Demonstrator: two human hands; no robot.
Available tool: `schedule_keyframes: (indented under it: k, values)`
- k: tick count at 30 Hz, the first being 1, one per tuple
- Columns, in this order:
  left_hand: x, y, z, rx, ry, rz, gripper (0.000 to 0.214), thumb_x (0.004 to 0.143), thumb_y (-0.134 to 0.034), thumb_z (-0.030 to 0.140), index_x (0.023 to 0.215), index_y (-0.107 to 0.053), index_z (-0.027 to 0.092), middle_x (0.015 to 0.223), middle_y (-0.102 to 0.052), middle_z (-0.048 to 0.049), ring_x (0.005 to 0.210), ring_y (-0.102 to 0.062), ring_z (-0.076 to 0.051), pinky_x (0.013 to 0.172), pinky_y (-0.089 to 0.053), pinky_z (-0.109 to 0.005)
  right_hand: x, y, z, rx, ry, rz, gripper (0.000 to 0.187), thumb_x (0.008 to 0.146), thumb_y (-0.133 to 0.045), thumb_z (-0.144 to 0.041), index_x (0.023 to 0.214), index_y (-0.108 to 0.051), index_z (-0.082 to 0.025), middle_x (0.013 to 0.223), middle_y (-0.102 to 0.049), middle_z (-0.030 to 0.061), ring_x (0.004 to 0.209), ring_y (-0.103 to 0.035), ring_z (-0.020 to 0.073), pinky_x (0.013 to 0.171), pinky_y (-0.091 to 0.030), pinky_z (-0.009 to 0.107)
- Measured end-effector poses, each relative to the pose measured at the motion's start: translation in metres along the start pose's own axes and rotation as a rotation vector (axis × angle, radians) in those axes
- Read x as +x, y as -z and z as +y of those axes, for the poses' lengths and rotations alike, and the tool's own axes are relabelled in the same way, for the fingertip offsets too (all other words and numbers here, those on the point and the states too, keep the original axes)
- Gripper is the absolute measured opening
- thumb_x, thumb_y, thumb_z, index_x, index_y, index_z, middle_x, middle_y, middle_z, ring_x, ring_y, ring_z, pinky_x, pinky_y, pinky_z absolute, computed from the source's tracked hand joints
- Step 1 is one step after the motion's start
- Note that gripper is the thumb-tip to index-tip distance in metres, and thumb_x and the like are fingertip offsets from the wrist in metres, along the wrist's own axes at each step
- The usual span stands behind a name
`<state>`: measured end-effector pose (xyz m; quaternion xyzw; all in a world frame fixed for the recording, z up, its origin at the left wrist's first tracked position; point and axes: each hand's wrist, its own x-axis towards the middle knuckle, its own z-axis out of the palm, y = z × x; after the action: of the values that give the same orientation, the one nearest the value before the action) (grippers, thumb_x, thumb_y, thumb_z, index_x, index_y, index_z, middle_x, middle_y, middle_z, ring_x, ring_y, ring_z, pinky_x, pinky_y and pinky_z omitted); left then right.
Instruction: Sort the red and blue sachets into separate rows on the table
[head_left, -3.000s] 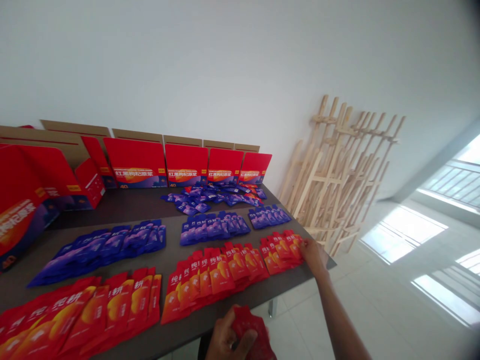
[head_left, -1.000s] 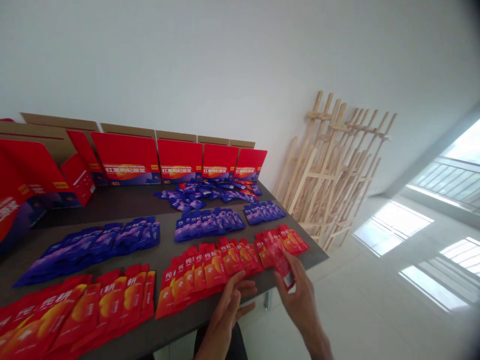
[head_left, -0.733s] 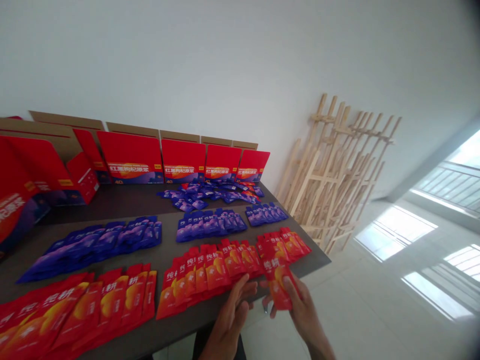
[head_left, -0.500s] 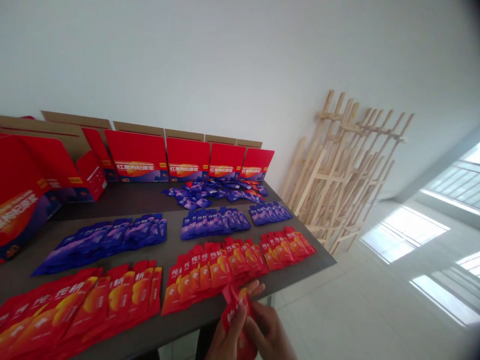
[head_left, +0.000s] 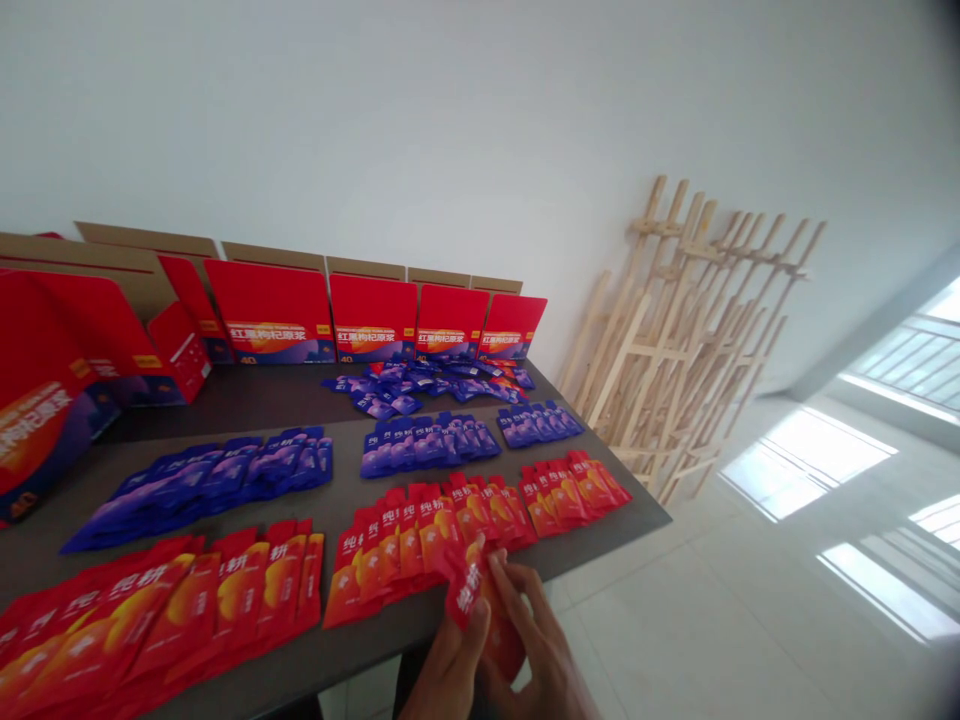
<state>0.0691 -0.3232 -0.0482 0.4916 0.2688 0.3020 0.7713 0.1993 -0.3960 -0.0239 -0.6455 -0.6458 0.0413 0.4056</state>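
Observation:
Both my hands meet at the near edge of the dark table (head_left: 352,495), low in the picture. My left hand (head_left: 444,675) holds a small stack of red pouches (head_left: 471,592) from below. Over that same stack lies my right hand (head_left: 534,640), fingers curled, pinching the top pouch. Just beyond them a fanned row of red pouches (head_left: 427,535) lies on the table. A shorter red row (head_left: 574,485) is at the right end. Rows of purple pouches (head_left: 427,445) lie farther back.
Red printed cartons (head_left: 274,312) stand open along the wall behind a loose heap of purple pouches (head_left: 424,385). More red pouches (head_left: 150,615) and purple ones (head_left: 210,480) fill the left side. Wooden easels (head_left: 675,330) lean on the wall at right, over white floor tiles.
My right hand took a red pouch from the right-hand row and carried it back to my left hand. Both hands now hold the stack together at the table edge.

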Motion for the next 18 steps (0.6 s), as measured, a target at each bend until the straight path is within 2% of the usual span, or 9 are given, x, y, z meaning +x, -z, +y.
schedule_keyframes:
  k: [2,4,6,8,9,12,15,18]
  values:
    - [0.002,0.000,-0.001,0.034,-0.086,-0.033,0.083,0.098,-0.050,0.074,0.164,-0.034,0.028,0.170,-0.035,-0.0121,0.160,-0.023,-0.035,0.130,-0.021,-0.056,0.006,0.012,0.019,-0.111,-0.055,0.123,0.074,0.094,-0.062,-0.028,0.163,-0.036,-0.026,0.141,-0.058,0.0147,0.129,-0.060,0.0284,0.105,-0.056,0.043]
    - [0.005,-0.001,-0.001,0.013,-0.179,-0.082,0.091,0.096,-0.048,0.078,0.167,-0.023,0.028,0.166,-0.040,-0.0173,0.155,-0.034,-0.038,0.121,-0.036,-0.056,0.018,0.030,0.049,-0.242,-0.120,0.253,0.065,0.098,-0.059,-0.036,0.161,-0.041,-0.026,0.137,-0.060,0.0154,0.127,-0.058,0.0302,0.107,-0.053,0.050]
    - [0.009,-0.003,-0.002,-0.018,-0.218,-0.114,0.095,0.093,-0.049,0.081,0.167,-0.022,0.028,0.158,-0.048,-0.0203,0.148,-0.045,-0.039,0.112,-0.045,-0.055,0.034,0.052,0.086,-0.363,-0.186,0.375,0.060,0.100,-0.056,-0.043,0.156,-0.048,-0.023,0.132,-0.062,0.0160,0.124,-0.058,0.0311,0.107,-0.051,0.053]
    - [0.011,-0.003,-0.001,-0.038,-0.217,-0.126,0.096,0.090,-0.052,0.083,0.165,-0.026,0.028,0.152,-0.053,-0.0203,0.142,-0.050,-0.039,0.108,-0.048,-0.053,0.051,0.072,0.124,-0.474,-0.258,0.400,0.059,0.099,-0.053,-0.048,0.150,-0.055,-0.018,0.128,-0.062,0.0179,0.121,-0.057,0.0324,0.106,-0.050,0.054]
    - [0.012,-0.003,0.000,-0.044,-0.215,-0.134,0.096,0.090,-0.053,0.083,0.164,-0.028,0.028,0.150,-0.054,-0.0199,0.141,-0.051,-0.040,0.106,-0.048,-0.053,0.059,0.080,0.140,-0.527,-0.311,0.379,0.058,0.099,-0.052,-0.048,0.146,-0.058,-0.015,0.127,-0.063,0.0189,0.120,-0.057,0.0328,0.106,-0.049,0.053]
    - [0.011,-0.002,0.005,-0.058,-0.215,-0.161,0.092,0.090,-0.055,0.082,0.163,-0.032,0.030,0.145,-0.056,-0.0181,0.136,-0.054,-0.039,0.103,-0.051,-0.053,0.078,0.093,0.172,-0.660,-0.463,0.187,0.054,0.098,-0.051,-0.044,0.141,-0.062,-0.012,0.126,-0.064,0.0191,0.119,-0.058,0.0323,0.104,-0.048,0.048]
    - [0.010,0.000,0.011,-0.056,-0.242,-0.153,0.088,0.092,-0.054,0.080,0.161,-0.035,0.030,0.140,-0.058,-0.0168,0.130,-0.057,-0.038,0.098,-0.053,-0.052,0.087,0.092,0.180,-0.765,-0.552,0.010,0.051,0.099,-0.051,-0.041,0.142,-0.062,-0.015,0.132,-0.065,0.0169,0.120,-0.058,0.0323,0.104,-0.045,0.046]
    - [0.009,0.000,0.013,-0.050,-0.250,-0.116,0.087,0.091,-0.054,0.081,0.159,-0.039,0.029,0.135,-0.059,-0.0165,0.124,-0.059,-0.037,0.094,-0.055,-0.050,0.089,0.086,0.177,-0.823,-0.582,-0.054,0.050,0.101,-0.051,-0.041,0.143,-0.062,-0.017,0.137,-0.064,0.0158,0.123,-0.057,0.0333,0.104,-0.044,0.046]
